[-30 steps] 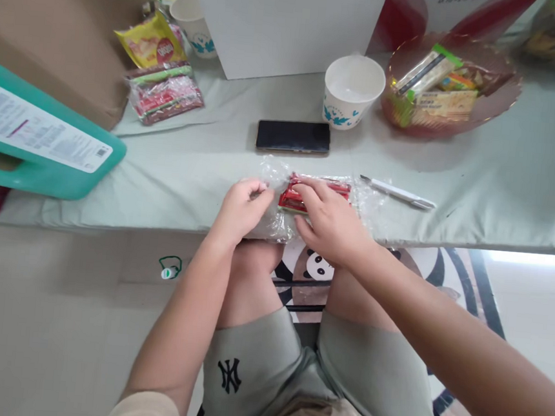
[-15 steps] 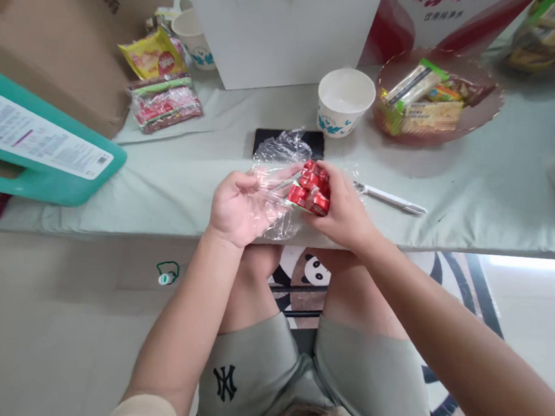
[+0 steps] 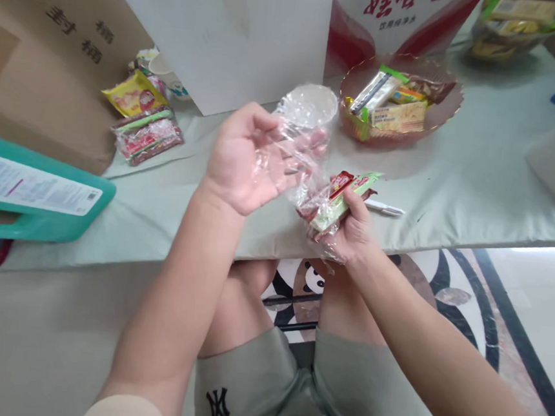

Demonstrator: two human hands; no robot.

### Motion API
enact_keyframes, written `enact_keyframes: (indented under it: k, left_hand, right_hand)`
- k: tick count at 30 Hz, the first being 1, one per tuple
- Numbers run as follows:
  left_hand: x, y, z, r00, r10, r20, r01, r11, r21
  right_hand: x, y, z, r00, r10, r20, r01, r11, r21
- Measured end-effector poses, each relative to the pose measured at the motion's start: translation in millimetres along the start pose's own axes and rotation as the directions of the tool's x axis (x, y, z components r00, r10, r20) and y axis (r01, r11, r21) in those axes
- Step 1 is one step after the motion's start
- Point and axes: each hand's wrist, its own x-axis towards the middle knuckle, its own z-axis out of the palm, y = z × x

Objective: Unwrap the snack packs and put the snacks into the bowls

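The left hand is raised above the table, palm open, with clear plastic wrap draped on its fingers. The right hand grips a red and green snack pack, probably still partly wrapped.

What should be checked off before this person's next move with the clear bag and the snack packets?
1. Grip on the snack packets: ok, the right hand is closed around them.
2. Hold on the clear plastic bag: ok, the film lies across the raised, open left hand.
3. Bag mouth open: cannot tell, the film is crumpled.
4. Packets fully inside the bag: cannot tell, film covers only part of them.
5. Pen out of the way: ok, it lies flat on the table beside the right hand.
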Motion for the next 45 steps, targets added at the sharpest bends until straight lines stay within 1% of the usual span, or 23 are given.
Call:
enact_keyframes:
  k: [1, 3, 4, 5, 6, 9, 12, 16, 18, 20, 23, 25, 29, 31, 34, 36, 38, 40, 41, 42, 43, 44, 45]
  left_hand:
    - [1, 1, -3.1, 0.999, 0.035, -0.039, -0.034, 0.999, 0.035]
    - [0, -1, -17.6, 0.989, 0.118, -0.093, -0.112, 0.991, 0.067]
    - [-2, -5, -28.2, 0.985, 0.147, -0.087, -0.143, 0.988, 0.050]
    - [-3, -10, -40.3, 0.984, 0.170, -0.056, -0.171, 0.985, 0.004]
    - [-4, -16, -53.0, 0.981, 0.187, -0.061, -0.189, 0.981, -0.040]
    - [-5, -42, -86.9, 0.973, 0.208, -0.098, -0.222, 0.960, -0.169]
    - [-2, -67, -105.2, 0.978, 0.166, -0.126, -0.194, 0.949, -0.247]
    - [4, -86, -111.5, 0.985, 0.118, -0.129, -0.154, 0.936, -0.317]
    - [7, -90, -112.6, 0.986, 0.093, -0.138, -0.137, 0.923, -0.360]
    - [8, -91, -113.5, 0.986, 0.062, -0.157, -0.121, 0.910, -0.396]
    - [6, -93, -113.9, 0.986, 0.029, -0.166, -0.096, 0.904, -0.417]
    - [5, -93, -113.8, 0.986, 0.034, -0.164, -0.099, 0.908, -0.407]
    - [4, -94, -114.1, 0.975, 0.094, -0.204, -0.169, 0.905, -0.391]
    - [4, -95, -114.3, 0.972, 0.110, -0.210, -0.188, 0.897, -0.401]
    - [5, -94, -114.3, 0.974, 0.106, -0.201, -0.188, 0.874, -0.448]
    - [6, -94, -113.8, 0.977, 0.085, -0.198, -0.173, 0.858, -0.484]
    - [7, -93, -112.9, 0.976, 0.064, -0.208, -0.162, 0.852, -0.498]
    - [7, -92, -111.9, 0.973, 0.056, -0.225, -0.164, 0.855, -0.493]
    - [7, -91, -111.4, 0.972, 0.058, -0.228, -0.166, 0.856, -0.490]
    - [7, -91, -111.2, 0.972, 0.061, -0.226, -0.167, 0.855, -0.490]
    - [7, -91, -111.1, 0.973, 0.065, -0.221, -0.169, 0.854, -0.493]
    - [7, -91, -111.1, 0.974, 0.069, -0.216, -0.170, 0.852, -0.495]
    - [7, -91, -111.3, 0.975, 0.072, -0.211, -0.170, 0.852, -0.496]
  right_hand:
    - [-1, -2, -4, 1.000, -0.014, -0.012, 0.014, 0.999, 0.028]
    - [-6, -7, -12, 0.997, -0.045, -0.063, 0.049, 0.996, 0.075]
    - [-8, -10, -15, 0.994, -0.054, -0.091, 0.063, 0.993, 0.096]
    - [-10, -13, -19, 0.992, -0.065, -0.110, 0.077, 0.991, 0.109]
    - [-12, -17, -22, 0.990, -0.080, -0.115, 0.092, 0.990, 0.110]
    - [-15, -32, -27, 0.988, -0.145, -0.052, 0.146, 0.989, 0.034]
    - [-11, -48, -28, 0.981, -0.194, -0.022, 0.193, 0.981, -0.016]
    - [-5, -58, -28, 0.960, -0.272, -0.068, 0.270, 0.962, -0.041]
    - [-4, -56, -30, 0.954, -0.287, -0.081, 0.283, 0.957, -0.057]
    - [-4, -53, -33, 0.957, -0.273, -0.098, 0.269, 0.961, -0.059]
    - [-4, -48, -38, 0.949, -0.280, -0.147, 0.275, 0.960, -0.053]
    - [-5, -47, -40, 0.942, -0.301, -0.150, 0.293, 0.953, -0.073]
    - [-12, -49, -41, 0.942, -0.304, -0.144, 0.291, 0.951, -0.108]
    - [-18, -52, -41, 0.925, -0.337, -0.175, 0.321, 0.940, -0.115]
    - [-22, -64, -41, 0.873, -0.435, -0.220, 0.404, 0.898, -0.173]
    - [-17, -80, -37, 0.811, -0.543, -0.218, 0.485, 0.832, -0.268]
    - [-3, -105, -28, 0.731, -0.665, -0.150, 0.567, 0.715, -0.408]
    - [17, -136, -16, 0.641, -0.767, -0.024, 0.616, 0.533, -0.580]
    - [29, -153, -9, 0.597, -0.800, 0.055, 0.613, 0.411, -0.674]
    - [40, -169, -2, 0.561, -0.815, 0.149, 0.574, 0.252, -0.779]
    - [50, -183, 4, 0.575, -0.783, 0.237, 0.488, 0.096, -0.867]
    - [58, -193, 9, 0.627, -0.728, 0.278, 0.378, -0.027, -0.925]
    - [64, -200, 13, 0.686, -0.670, 0.285, 0.277, -0.122, -0.953]
